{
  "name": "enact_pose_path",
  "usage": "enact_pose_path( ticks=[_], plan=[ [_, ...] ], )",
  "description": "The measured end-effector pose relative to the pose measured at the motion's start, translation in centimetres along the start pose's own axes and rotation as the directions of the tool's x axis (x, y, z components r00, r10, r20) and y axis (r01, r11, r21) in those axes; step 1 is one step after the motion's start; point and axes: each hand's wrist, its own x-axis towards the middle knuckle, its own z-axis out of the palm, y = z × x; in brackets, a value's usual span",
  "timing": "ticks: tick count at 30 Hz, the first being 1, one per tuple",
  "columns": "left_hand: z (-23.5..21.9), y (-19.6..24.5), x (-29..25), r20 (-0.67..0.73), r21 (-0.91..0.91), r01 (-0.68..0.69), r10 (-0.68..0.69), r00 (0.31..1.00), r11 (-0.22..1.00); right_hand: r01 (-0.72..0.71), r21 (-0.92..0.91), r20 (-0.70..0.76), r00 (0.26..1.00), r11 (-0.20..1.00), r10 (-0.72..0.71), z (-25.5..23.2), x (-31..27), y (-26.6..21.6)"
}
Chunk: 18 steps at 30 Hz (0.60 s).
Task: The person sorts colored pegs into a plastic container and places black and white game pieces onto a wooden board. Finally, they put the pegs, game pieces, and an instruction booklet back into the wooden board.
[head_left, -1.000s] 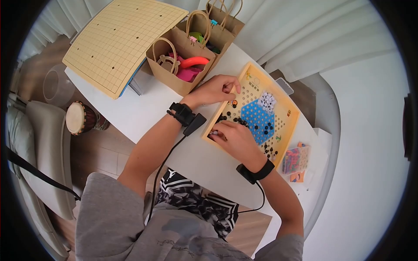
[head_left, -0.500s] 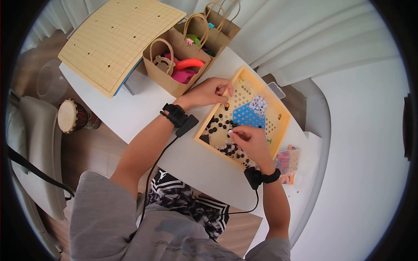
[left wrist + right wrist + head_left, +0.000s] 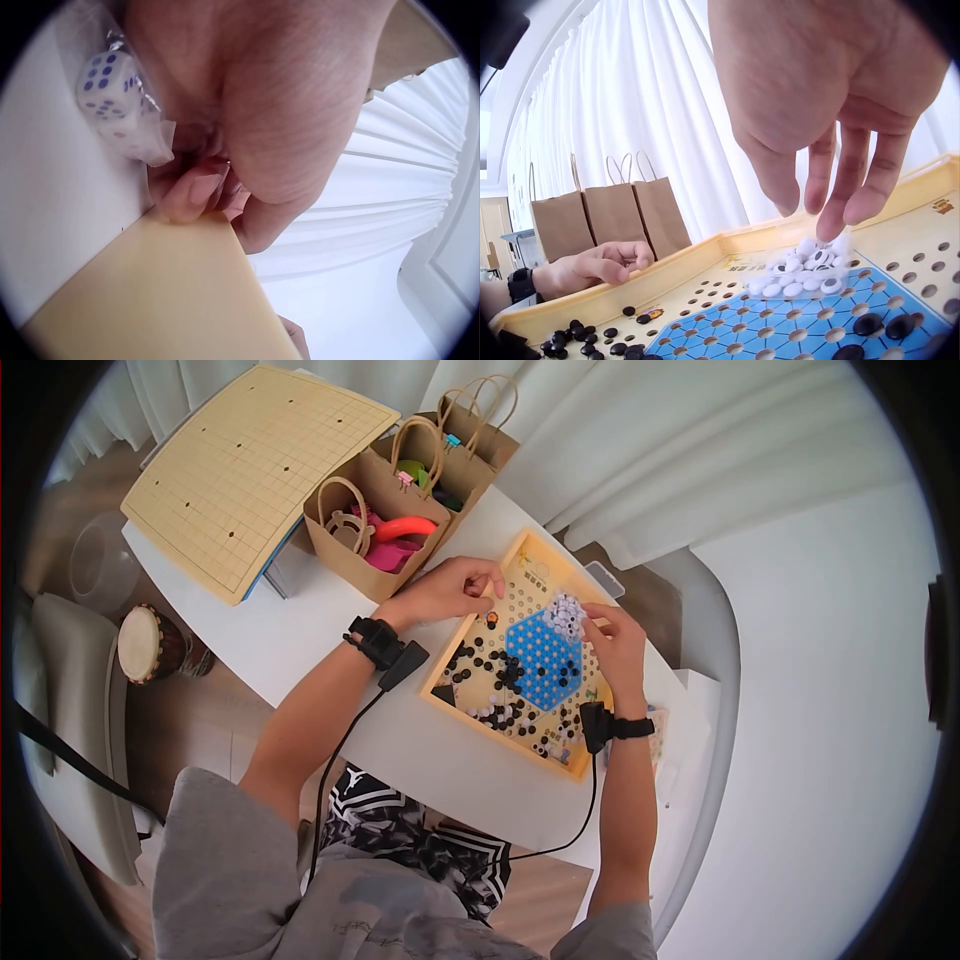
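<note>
My right hand [image 3: 622, 645] hovers over the far side of a pale wooden game tray [image 3: 484, 727], its fingers hanging loosely extended in the right wrist view. Just under those fingertips, white game pieces [image 3: 810, 270] sit heaped in clear plastic on a blue hexagonal board area [image 3: 769, 319]. At the tray's left wall my left hand [image 3: 455, 588] grips the rim with curled fingers. Beside that hand, in the left wrist view, is a clear plastic bag with dice [image 3: 109, 86]. Black pieces [image 3: 574, 336] lie scattered within the tray, some on the blue area.
Brown paper bags [image 3: 355, 560] filled with colourful items stand behind the tray. A gridded board [image 3: 250, 470] covers the table's far left. A drum [image 3: 145, 645] and a chair [image 3: 85, 730] stand on the floor to the left. White curtains [image 3: 690, 460] hang behind.
My right hand lifted from the tray's near left corner pinching a white piece, then moved to the white heap and straightened its fingers. My left hand stays at the rim.
</note>
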Motion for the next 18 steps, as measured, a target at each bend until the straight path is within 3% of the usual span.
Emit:
enact_pose_path(
  ticks=[3,5,6,8,9,11,13,15,18],
  plan=[
    [0.0,0.0,0.0,-0.002,-0.009,0.000,0.000,1.000,1.000,0.095,-0.074,0.001,0.995,0.993,-0.095,0.8,-1.4,-1.2],
    [-0.1,-0.3,0.1,-0.014,0.005,0.004,-0.004,1.000,1.000,0.151,-0.062,0.143,0.980,0.987,-0.141,2.6,-3.0,-4.4],
    [0.0,-0.5,0.2,-0.021,0.013,-0.004,0.004,1.000,1.000,0.146,-0.056,0.143,0.980,0.988,-0.137,3.5,-3.7,-5.7],
    [0.0,-0.5,0.2,-0.015,0.009,0.006,-0.006,1.000,1.000,0.247,-0.046,0.345,0.913,0.968,-0.217,5.4,-5.0,-7.7],
    [0.0,-0.5,0.1,-0.017,0.002,0.010,-0.010,1.000,1.000,0.243,-0.042,0.341,0.915,0.969,-0.215,6.2,-5.3,-7.9],
    [0.0,-0.4,0.1,-0.015,-0.002,0.005,-0.005,1.000,1.000,0.347,-0.078,0.453,0.848,0.935,-0.277,7.7,-5.6,-8.3],
    [-0.1,-0.5,0.2,-0.017,-0.005,-0.003,0.003,1.000,1.000,0.370,-0.035,0.452,0.834,0.928,-0.316,8.8,-5.9,-8.0],
    [0.0,-0.5,0.2,0.002,-0.023,-0.001,0.001,1.000,1.000,0.499,-0.098,0.475,0.784,0.861,-0.400,9.3,-6.1,-7.9],
    [0.0,-0.4,0.1,-0.002,-0.016,-0.004,0.004,1.000,1.000,0.556,-0.130,0.477,0.761,0.821,-0.440,9.5,-6.2,-7.9]
  ],
)
